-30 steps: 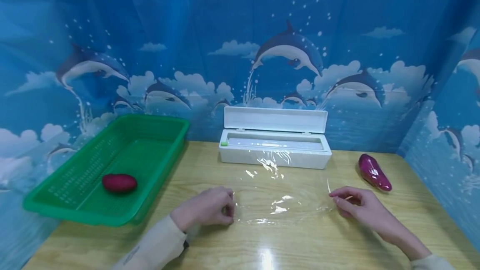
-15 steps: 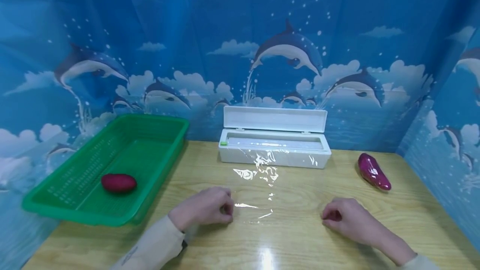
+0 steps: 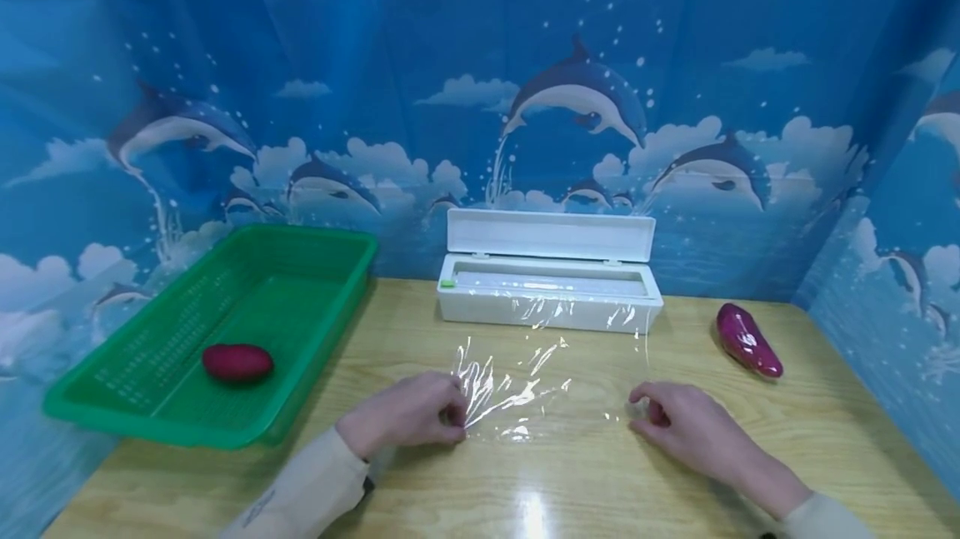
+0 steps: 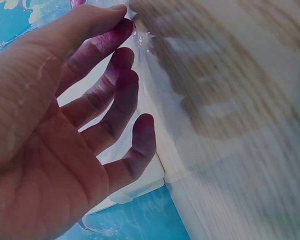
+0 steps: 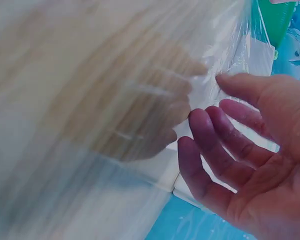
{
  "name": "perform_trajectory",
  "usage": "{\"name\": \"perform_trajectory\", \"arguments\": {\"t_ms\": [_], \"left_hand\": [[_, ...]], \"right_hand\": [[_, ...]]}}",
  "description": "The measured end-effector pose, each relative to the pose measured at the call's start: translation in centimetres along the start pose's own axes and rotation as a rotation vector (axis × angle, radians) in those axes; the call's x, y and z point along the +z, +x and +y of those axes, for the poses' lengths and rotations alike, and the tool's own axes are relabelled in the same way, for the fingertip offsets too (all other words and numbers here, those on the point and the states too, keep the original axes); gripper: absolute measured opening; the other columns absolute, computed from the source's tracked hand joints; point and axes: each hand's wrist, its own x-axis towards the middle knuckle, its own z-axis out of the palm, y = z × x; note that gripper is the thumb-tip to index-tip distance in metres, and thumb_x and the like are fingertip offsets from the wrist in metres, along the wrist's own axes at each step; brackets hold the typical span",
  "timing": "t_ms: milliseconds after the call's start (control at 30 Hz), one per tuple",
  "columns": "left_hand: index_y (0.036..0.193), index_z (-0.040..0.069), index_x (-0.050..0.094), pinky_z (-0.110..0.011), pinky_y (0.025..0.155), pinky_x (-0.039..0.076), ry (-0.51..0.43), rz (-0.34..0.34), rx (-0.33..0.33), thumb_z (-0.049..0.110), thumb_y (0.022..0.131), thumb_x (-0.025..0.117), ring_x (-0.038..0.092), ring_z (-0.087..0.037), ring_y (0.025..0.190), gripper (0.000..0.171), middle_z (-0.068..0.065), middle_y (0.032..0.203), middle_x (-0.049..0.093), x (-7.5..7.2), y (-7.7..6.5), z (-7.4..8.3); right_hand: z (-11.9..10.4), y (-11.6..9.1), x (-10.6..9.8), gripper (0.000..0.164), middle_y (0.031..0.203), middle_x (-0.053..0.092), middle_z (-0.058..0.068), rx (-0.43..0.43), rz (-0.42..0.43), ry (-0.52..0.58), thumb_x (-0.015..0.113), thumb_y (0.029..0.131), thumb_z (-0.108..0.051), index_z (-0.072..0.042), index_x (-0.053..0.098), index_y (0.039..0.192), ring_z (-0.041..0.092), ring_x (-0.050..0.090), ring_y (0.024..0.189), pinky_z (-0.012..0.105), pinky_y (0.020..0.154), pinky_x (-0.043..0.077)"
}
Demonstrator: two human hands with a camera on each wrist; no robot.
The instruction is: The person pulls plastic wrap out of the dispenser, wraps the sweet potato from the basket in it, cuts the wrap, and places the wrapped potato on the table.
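Observation:
A clear sheet of cling film (image 3: 513,397) runs from the front of a white film dispenser (image 3: 547,314) toward me over the wooden table, creased with bright reflections. My left hand (image 3: 416,412) pinches its near left corner between thumb and index finger; in the left wrist view, bunched film (image 4: 142,37) shows at those fingertips. At the film's right side is my right hand (image 3: 693,431), thumb and index finger apart. The right wrist view shows that hand's fingers (image 5: 205,132) loosely bent beside the film, pinching nothing.
The dispenser's lid (image 3: 551,235) stands raised at the back, with a green slider (image 3: 447,283) at its left end. A green basket (image 3: 315,356) on the left holds a purple sweet potato (image 3: 237,362). Another, glossy purple sweet potato (image 3: 748,341) lies at the right. A dolphin-print curtain (image 3: 405,64) surrounds the table.
My right hand has moved left, and its thumb and index finger have come apart. Creases in the film now gather toward my left hand, which has stayed in place.

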Motion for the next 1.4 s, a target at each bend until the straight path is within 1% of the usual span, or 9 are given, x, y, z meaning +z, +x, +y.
{"name": "perform_trajectory", "arguments": {"t_ms": [200,333,500,700,867,967,1067,1200,1400], "left_hand": [[0.082,0.019,0.073,-0.013,0.07,0.051,-0.018,-0.006,-0.01,0.018,0.086,0.08,0.054,0.004,0.073,0.008,0.01,0.083,0.064,0.1,0.1,0.0],[0.08,0.019,0.073,-0.014,0.068,0.05,0.003,-0.012,-0.019,0.017,0.085,0.08,0.052,0.003,0.07,0.009,0.01,0.08,0.062,0.0,0.1,0.0],[0.077,0.02,0.071,-0.015,0.066,0.049,0.028,-0.01,-0.04,0.016,0.084,0.08,0.05,0.003,0.068,0.013,0.012,0.076,0.061,-0.1,0.1,0.1],[0.079,0.02,0.07,-0.015,0.067,0.049,0.018,-0.033,-0.059,0.016,0.085,0.079,0.051,0.003,0.069,0.012,0.012,0.077,0.061,-0.1,-0.2,0.2],[0.08,0.02,0.071,-0.015,0.066,0.049,0.018,-0.031,-0.077,0.017,0.084,0.08,0.051,0.002,0.07,0.01,0.011,0.081,0.06,0.0,-0.5,0.3],[0.08,0.021,0.072,-0.015,0.066,0.048,0.014,-0.022,-0.096,0.018,0.083,0.081,0.051,0.001,0.071,0.01,0.01,0.083,0.058,0.0,-0.7,0.4],[0.081,0.02,0.073,-0.015,0.066,0.048,0.009,-0.019,-0.103,0.019,0.084,0.081,0.051,0.001,0.072,0.009,0.01,0.084,0.057,0.1,-0.9,0.4],[0.083,0.019,0.073,-0.014,0.067,0.049,-0.003,-0.009,-0.097,0.019,0.084,0.081,0.05,0.001,0.073,0.008,0.01,0.084,0.057,0.1,-1.3,0.3],[0.081,0.018,0.071,-0.015,0.067,0.048,-0.01,0.013,-0.083,0.016,0.083,0.081,0.049,0.001,0.073,0.01,0.009,0.083,0.057,-0.1,-1.9,0.2]], "right_hand": [[0.5,0.0,-0.1,0.015,0.073,0.058,-0.018,-0.075,0.049,0.015,0.079,0.084,-0.007,-0.02,0.077,0.091,-0.008,0.044,0.065,0.019,0.056,0.043],[1.7,-1.1,-0.2,0.02,0.079,0.06,-0.017,-0.205,0.064,0.073,0.081,0.081,-0.003,-0.021,0.075,0.086,-0.009,0.049,0.07,0.019,0.058,0.048],[2.9,-2.5,-0.2,0.026,0.086,0.062,-0.014,-0.293,0.032,0.138,0.082,0.08,-0.004,-0.027,0.072,0.084,-0.009,0.053,0.078,0.02,0.061,0.051],[2.3,-3.0,-0.2,0.009,0.097,0.058,-0.013,-0.225,-0.034,0.07,0.078,0.09,-0.02,-0.028,0.078,0.088,-0.007,0.051,0.085,0.023,0.069,0.053],[0.9,-2.3,-0.1,0.013,0.103,0.065,-0.012,-0.169,0.019,-0.078,0.074,0.093,-0.026,-0.028,0.078,0.08,0.006,0.061,0.093,0.034,0.08,0.059],[0.7,-1.4,0.2,0.017,0.09,0.067,-0.014,-0.167,0.059,-0.099,0.075,0.093,-0.024,-0.026,0.077,0.076,0.005,0.062,0.084,0.03,0.072,0.058],[0.5,-0.8,0.3,0.018,0.075,0.061,-0.017,-0.086,0.036,-0.067,0.077,0.09,-0.024,-0.027,0.07,0.074,-0.003,0.053,0.068,0.022,0.059,0.05],[0.2,-0.3,0.1,0.011,0.072,0.061,-0.016,0.026,-0.015,-0.024,0.076,0.09,-0.02,-0.023,0.065,0.086,-0.006,0.051,0.063,0.019,0.057,0.046],[0.3,-0.1,-0.5,0.012,0.076,0.066,-0.016,-0.014,-0.009,-0.011,0.07,0.094,-0.01,-0.017,0.068,0.104,-0.007,0.054,0.064,0.021,0.058,0.049]]}}
